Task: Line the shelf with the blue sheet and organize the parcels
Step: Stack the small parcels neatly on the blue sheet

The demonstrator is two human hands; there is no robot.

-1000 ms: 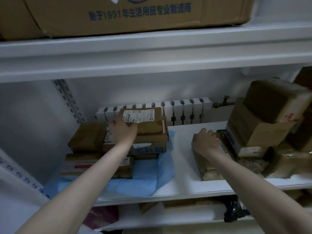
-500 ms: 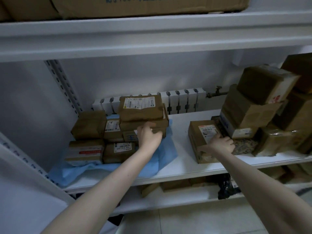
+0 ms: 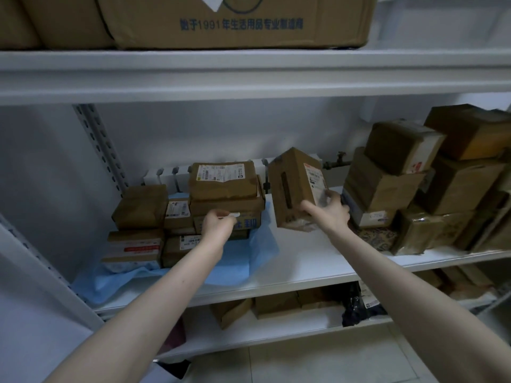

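- The shelf (image 3: 304, 258) is only partly lined: under and ahead of the left hand it is covered, but below the right hand and out past it the white board is bare.
- The blue sheet (image 3: 249, 258) lies under the left hand, rumpled, its loose edge ending between the two forearms. Judging by this, it has yet to be spread across the remaining width.
- The unsorted pile (image 3: 387, 194), just beyond the right hand on its outer side, is heaped and tilted straight on the bare board. This looks like the bulk of the work left.
- The sorted stack (image 3: 221, 186) sits on the sheet directly ahead of the left hand, several parcels laid flat in layers.
- The lifted parcel (image 3: 293, 189) is off the shelf and tilted, in the gap between the two heaps, labelled face turned towards the right hand.
- The right hand (image 3: 329, 214) grips that parcel at its lower corner, thumb on the near side and fingers wrapped over the label face.
- The left hand (image 3: 218, 226) has its fingers curled against the stack's front, at a white tab. I cannot tell whether it pinches the tab or merely touches it.
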